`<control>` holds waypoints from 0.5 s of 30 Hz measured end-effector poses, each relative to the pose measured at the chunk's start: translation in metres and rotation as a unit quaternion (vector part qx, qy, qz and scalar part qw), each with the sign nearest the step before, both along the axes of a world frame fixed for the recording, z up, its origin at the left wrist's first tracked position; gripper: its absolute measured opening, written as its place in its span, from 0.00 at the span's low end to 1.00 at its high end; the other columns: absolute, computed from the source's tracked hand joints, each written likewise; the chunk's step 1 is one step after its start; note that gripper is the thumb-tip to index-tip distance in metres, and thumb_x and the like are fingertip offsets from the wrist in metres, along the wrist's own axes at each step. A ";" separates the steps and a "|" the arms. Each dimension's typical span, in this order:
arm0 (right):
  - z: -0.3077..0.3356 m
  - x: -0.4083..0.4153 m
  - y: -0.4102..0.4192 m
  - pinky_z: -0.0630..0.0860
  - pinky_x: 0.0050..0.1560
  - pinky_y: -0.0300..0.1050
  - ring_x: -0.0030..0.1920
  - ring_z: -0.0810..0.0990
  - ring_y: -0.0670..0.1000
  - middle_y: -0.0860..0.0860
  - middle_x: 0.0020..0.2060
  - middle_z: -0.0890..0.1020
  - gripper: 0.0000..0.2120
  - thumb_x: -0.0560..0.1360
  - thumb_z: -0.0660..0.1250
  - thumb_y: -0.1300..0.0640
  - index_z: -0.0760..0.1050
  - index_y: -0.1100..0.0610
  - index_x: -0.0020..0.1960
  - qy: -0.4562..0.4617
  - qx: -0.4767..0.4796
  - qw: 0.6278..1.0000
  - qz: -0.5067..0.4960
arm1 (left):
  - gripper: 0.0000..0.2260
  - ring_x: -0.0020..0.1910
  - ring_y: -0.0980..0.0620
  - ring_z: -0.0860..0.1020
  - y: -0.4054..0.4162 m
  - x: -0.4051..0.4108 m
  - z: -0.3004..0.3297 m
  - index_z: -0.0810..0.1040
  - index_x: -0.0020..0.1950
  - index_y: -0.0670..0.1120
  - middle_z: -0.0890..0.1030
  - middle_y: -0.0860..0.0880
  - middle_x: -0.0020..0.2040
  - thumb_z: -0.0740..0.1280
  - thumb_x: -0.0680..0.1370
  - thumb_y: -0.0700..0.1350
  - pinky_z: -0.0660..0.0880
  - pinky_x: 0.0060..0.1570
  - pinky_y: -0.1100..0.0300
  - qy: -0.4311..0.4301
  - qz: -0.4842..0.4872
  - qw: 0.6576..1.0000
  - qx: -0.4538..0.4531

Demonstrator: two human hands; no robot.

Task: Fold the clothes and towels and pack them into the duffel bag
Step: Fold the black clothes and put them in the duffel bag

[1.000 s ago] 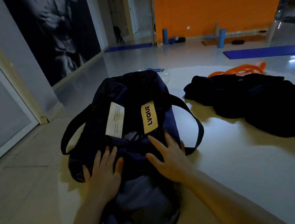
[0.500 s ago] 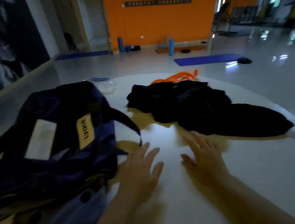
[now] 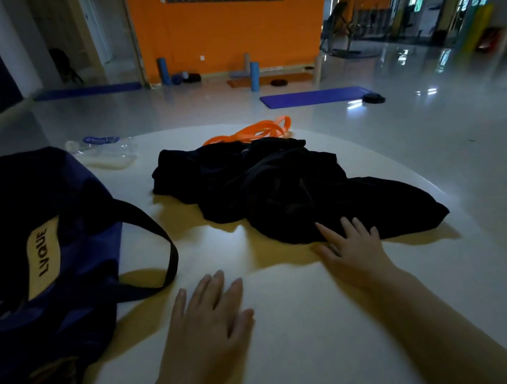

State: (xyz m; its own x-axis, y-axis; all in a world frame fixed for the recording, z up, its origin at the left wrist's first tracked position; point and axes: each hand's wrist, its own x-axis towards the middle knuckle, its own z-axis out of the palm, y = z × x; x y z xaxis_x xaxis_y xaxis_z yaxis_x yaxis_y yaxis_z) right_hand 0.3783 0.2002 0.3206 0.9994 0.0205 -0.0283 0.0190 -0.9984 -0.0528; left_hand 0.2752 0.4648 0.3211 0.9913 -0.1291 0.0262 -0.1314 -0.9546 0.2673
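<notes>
A navy duffel bag point(image 3: 66, 237) with a yellow LVQUE label lies at the left of the white round table point(image 3: 314, 329), one black strap looping out to its right. A crumpled heap of black clothes point(image 3: 272, 195) lies in the middle of the table. My right hand point(image 3: 352, 243) reaches forward with straight fingers, its fingertips touching the near edge of the black heap. My left hand point(image 3: 208, 321) is flat and spread just above the bare table, right of the bag, holding nothing.
An orange resistance band point(image 3: 250, 132) lies behind the clothes. A clear plastic water bottle point(image 3: 103, 149) lies behind the bag. Beyond the table are a glossy floor, a blue mat point(image 3: 313, 97), foam rollers and an orange wall.
Both hands left the bag and moved right across the table. The right hand has advanced until it touches the black clothes. The view swung right.
</notes>
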 end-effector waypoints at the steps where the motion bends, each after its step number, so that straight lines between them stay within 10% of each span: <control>1: 0.000 -0.005 0.001 0.44 0.73 0.59 0.77 0.46 0.57 0.55 0.78 0.50 0.39 0.68 0.34 0.28 0.47 0.38 0.76 0.004 -0.003 1.000 0.005 | 0.40 0.75 0.61 0.39 0.000 -0.001 0.000 0.46 0.77 0.60 0.43 0.57 0.79 0.29 0.66 0.66 0.35 0.73 0.53 0.002 -0.001 1.000 -0.003; 8: 0.006 -0.088 0.009 0.43 0.73 0.59 0.77 0.44 0.57 0.55 0.78 0.49 0.57 0.53 0.17 0.22 0.50 0.38 0.76 0.059 0.008 0.994 0.088 | 0.33 0.74 0.55 0.61 0.005 0.000 -0.005 0.61 0.74 0.56 0.64 0.52 0.75 0.42 0.71 0.65 0.53 0.72 0.46 -0.087 -0.026 0.995 -0.042; 12: 0.010 -0.156 0.017 0.76 0.50 0.60 0.59 0.79 0.61 0.58 0.59 0.80 0.31 0.78 0.34 0.33 0.68 0.41 0.67 0.014 -0.006 0.994 0.110 | 0.30 0.70 0.47 0.68 0.010 -0.009 0.001 0.68 0.72 0.49 0.69 0.46 0.71 0.49 0.76 0.63 0.64 0.67 0.49 -0.144 0.001 0.969 -0.200; 15: 0.004 -0.215 0.022 0.79 0.46 0.52 0.57 0.81 0.57 0.53 0.56 0.82 0.22 0.81 0.39 0.37 0.62 0.39 0.69 -0.031 0.008 0.990 0.136 | 0.29 0.72 0.49 0.63 0.002 -0.024 0.006 0.66 0.73 0.52 0.64 0.48 0.73 0.51 0.77 0.64 0.64 0.69 0.46 -0.188 -0.013 0.950 -0.250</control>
